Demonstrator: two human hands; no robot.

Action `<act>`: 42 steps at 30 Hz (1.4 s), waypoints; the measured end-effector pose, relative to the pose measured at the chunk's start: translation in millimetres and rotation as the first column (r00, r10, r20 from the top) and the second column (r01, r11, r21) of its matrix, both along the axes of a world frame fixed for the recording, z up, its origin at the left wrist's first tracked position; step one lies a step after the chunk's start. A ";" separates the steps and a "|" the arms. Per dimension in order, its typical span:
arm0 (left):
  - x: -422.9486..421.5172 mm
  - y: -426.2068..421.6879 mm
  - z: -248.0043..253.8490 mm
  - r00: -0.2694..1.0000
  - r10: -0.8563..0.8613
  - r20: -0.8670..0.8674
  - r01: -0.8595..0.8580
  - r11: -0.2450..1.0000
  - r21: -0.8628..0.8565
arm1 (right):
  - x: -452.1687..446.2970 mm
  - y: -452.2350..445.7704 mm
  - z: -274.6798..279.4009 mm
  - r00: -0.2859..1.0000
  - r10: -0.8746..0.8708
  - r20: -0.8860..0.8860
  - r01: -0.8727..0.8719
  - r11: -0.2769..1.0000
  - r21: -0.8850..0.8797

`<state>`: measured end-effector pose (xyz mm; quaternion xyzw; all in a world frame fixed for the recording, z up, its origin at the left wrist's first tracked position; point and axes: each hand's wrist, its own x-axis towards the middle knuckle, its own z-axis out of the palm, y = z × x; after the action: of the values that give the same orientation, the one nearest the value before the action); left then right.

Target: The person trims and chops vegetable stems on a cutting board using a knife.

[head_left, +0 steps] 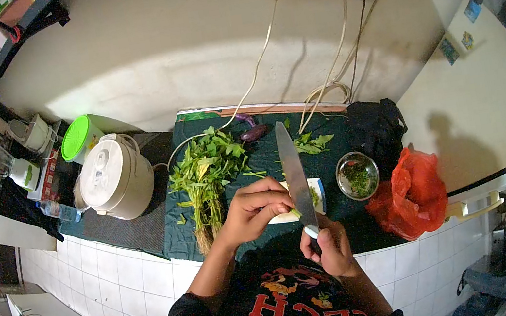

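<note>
My right hand [329, 246] is wrapped round the dark handle of a large knife [292, 165], its blade pointing up and away from me. Just left of the blade, my left hand [255, 210] pinches a short piece of green stem [295, 213]. Both hands are over the near side of a white cutting board [318, 195], partly hidden by them and the knife, with some cut green bits on it. A big bunch of leafy greens with roots [206, 178] lies to the left. A glass bowl [357, 176] holding chopped greens stands right of the board.
Purple eggplants [254, 132] and loose leaves [313, 143] lie behind the board. At the right are a red plastic bag [410, 196] and a black bag [377, 128]. A white rice cooker [115, 176] and a green-lidded container [78, 139] stand left. Cables [260, 67] hang along the wall.
</note>
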<state>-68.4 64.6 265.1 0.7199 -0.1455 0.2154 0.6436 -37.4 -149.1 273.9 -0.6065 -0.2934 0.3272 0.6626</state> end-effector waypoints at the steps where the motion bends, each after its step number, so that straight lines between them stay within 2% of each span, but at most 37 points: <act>1: -0.2 -0.8 0.2 1.000 -0.001 -0.011 0.001 1.000 -0.004 | 0.3 -1.0 -2.3 0.999 0.037 -0.006 -0.037 0.999 0.004; 2: -0.3 -1.7 0.4 1.000 -0.002 -0.022 0.002 1.000 -0.008 | -2.0 -0.1 -3.3 0.999 0.037 -0.006 -0.037 0.999 0.005; 4: -0.8 -3.8 -4.0 1.000 -0.012 -0.029 0.011 0.999 -0.035 | -7.9 7.2 0.6 0.996 -0.082 -0.022 0.082 0.997 0.007; 6: -0.3 -2.3 -9.5 0.999 -0.022 -0.035 0.020 0.998 -0.063 | -8.6 4.2 -5.7 0.997 -0.058 -0.043 0.058 0.998 0.011; 9: -0.6 -2.2 -13.0 0.999 -0.053 -0.004 0.053 0.999 0.004 | -11.6 4.4 -3.0 0.996 -0.060 -0.068 0.061 0.998 0.009; 11: -2.9 -12.0 -13.8 0.983 -0.126 -0.136 0.059 0.908 -0.414 | -13.0 4.8 -4.6 0.994 -0.084 -0.074 0.085 0.996 0.006; 13: -0.6 -6.9 -28.3 0.989 -0.123 -0.076 0.085 0.921 -0.380 | -13.7 5.7 -12.8 0.998 -0.058 0.023 0.058 0.998 0.032; 15: 1.7 -3.7 -32.3 0.991 -0.130 0.013 0.127 0.942 -0.311 | -13.0 7.2 -9.7 0.998 -0.054 0.027 0.053 0.998 0.041; 16: 0.0 -4.4 -30.5 0.992 -0.129 0.011 0.126 0.942 -0.311 | -13.3 8.0 -6.2 0.998 -0.052 0.031 0.050 0.998 0.050; 18: -4.1 -5.3 -25.9 0.977 -0.140 -0.159 0.061 0.904 -0.424 | -16.2 10.2 0.7 0.998 -0.057 0.006 0.057 0.997 0.043; 24: -8.4 -3.9 -12.7 0.953 -0.180 -0.242 0.043 0.875 -0.482 | -16.3 11.6 -4.8 0.999 -0.038 0.026 0.038 0.999 0.030; 28: -7.8 0.1 -15.7 0.961 -0.162 -0.223 0.049 0.896 -0.442 | -17.3 11.1 -14.8 0.998 -0.033 0.057 0.031 0.999 0.024; 30: -3.7 7.1 -21.9 0.987 -0.135 -0.092 0.093 0.926 -0.365 | -19.0 12.8 -13.4 0.998 -0.044 0.040 0.043 0.998 0.034; 31: -4.5 9.5 -20.1 0.987 -0.132 -0.091 0.090 0.927 -0.364 | -19.8 13.6 -11.9 0.998 -0.057 0.023 0.056 0.997 0.043; 33: -7.3 13.6 -14.0 0.970 -0.189 -0.150 0.088 0.855 -0.511 | -19.9 15.3 -7.2 0.998 -0.059 0.022 0.057 0.997 0.055; 36: -6.2 17.8 -27.3 0.976 -0.186 -0.115 0.116 0.886 -0.448 | -21.9 15.4 -8.0 0.998 -0.054 0.009 0.054 0.996 0.066; 42: -7.6 18.3 -36.7 0.959 -0.237 -0.153 0.141 0.872 -0.469 | -21.0 17.3 -8.6 1.000 -0.017 0.012 0.016 0.998 0.057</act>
<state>-76.0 82.9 228.4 0.5505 -0.0939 0.1033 0.8231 -58.5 -131.7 265.2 -0.5918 -0.3018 0.3094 0.6804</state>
